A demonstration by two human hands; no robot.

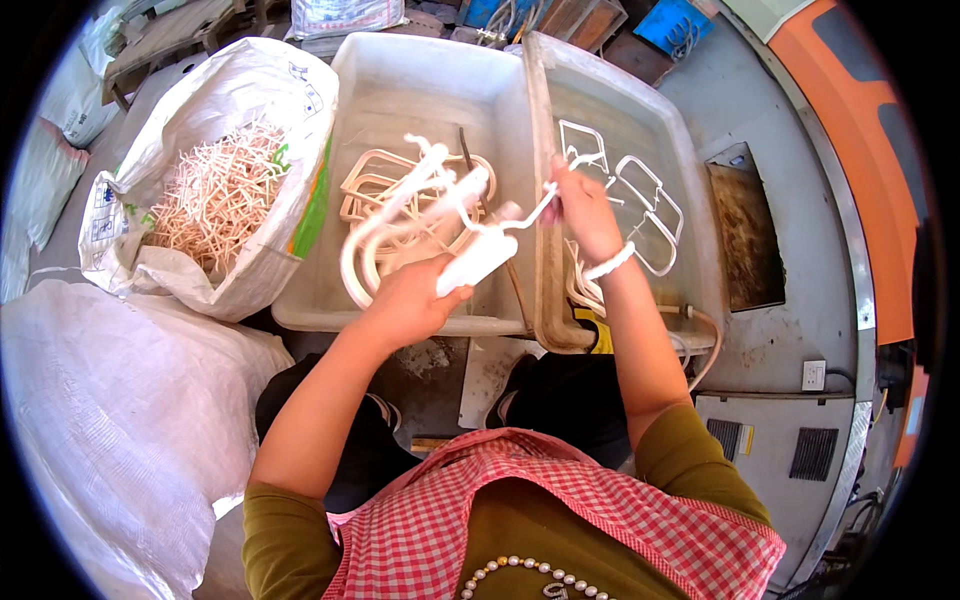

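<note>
My left hand grips a white moulded plastic piece with a thick handle-like body and thin branching stems, held over the left tub. My right hand pinches a thin white stem sticking out of that piece, above the wall between the two tubs. A white band circles my right wrist. Cream ring-shaped plastic frames lie in the left tub under the piece. White rounded-rectangle frames lie in the right tub.
An open white sack at the left holds several thin cream plastic offcuts. A large closed white sack fills the lower left. A grey machine housing with a wall socket and vents stands at the right, beside an orange panel.
</note>
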